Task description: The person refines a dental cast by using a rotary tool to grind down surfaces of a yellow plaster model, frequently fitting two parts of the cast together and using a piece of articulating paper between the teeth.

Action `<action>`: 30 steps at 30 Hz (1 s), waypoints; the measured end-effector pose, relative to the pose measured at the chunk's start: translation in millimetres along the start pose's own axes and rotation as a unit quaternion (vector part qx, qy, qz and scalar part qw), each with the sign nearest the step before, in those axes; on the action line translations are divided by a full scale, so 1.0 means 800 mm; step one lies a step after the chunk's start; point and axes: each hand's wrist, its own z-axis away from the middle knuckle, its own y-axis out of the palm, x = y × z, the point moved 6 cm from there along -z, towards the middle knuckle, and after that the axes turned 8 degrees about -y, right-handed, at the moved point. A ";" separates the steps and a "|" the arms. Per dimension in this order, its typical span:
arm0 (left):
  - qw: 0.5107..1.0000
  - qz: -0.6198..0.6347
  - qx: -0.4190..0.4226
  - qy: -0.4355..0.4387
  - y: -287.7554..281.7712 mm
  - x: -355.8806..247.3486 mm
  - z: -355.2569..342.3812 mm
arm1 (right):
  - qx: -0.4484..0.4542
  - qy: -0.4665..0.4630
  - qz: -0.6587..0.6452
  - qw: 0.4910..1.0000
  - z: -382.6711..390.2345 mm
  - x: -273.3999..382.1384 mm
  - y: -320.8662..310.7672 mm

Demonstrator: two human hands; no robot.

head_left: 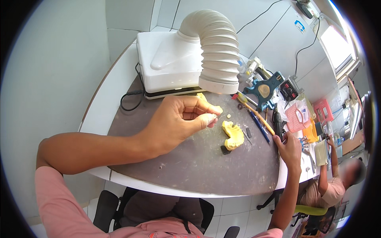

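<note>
Two hands over the grey worktop [198,166], whose curved front edge runs along the lower centre of the frame. Left hand [178,123], mid-frame, fingers pressed together, pinching a small pale piece [211,118] at the tips, held above the surface. Right hand [289,148], at the right edge of the worktop, closed around a dark handpiece [277,123]. Yellow dental cast [233,135] lies between the hands, bare surface below it. Farther back: white extraction box [170,63] with ribbed hose [218,51], upper centre.
</note>
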 end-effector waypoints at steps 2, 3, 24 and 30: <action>0.998 0.064 0.024 0.011 0.000 0.001 0.001 | -0.003 0.006 -0.019 1.000 -0.004 0.001 0.004; 0.998 0.063 0.024 0.013 -0.001 0.003 0.001 | -0.006 0.011 -0.036 0.999 -0.008 0.000 0.006; 0.985 0.158 0.018 -0.072 0.016 0.034 -0.058 | -0.085 0.011 -0.797 0.597 0.013 0.134 -0.020; 0.971 0.232 0.016 -0.052 0.017 0.029 -0.048 | -0.043 -0.185 -0.592 0.784 0.000 0.216 -0.049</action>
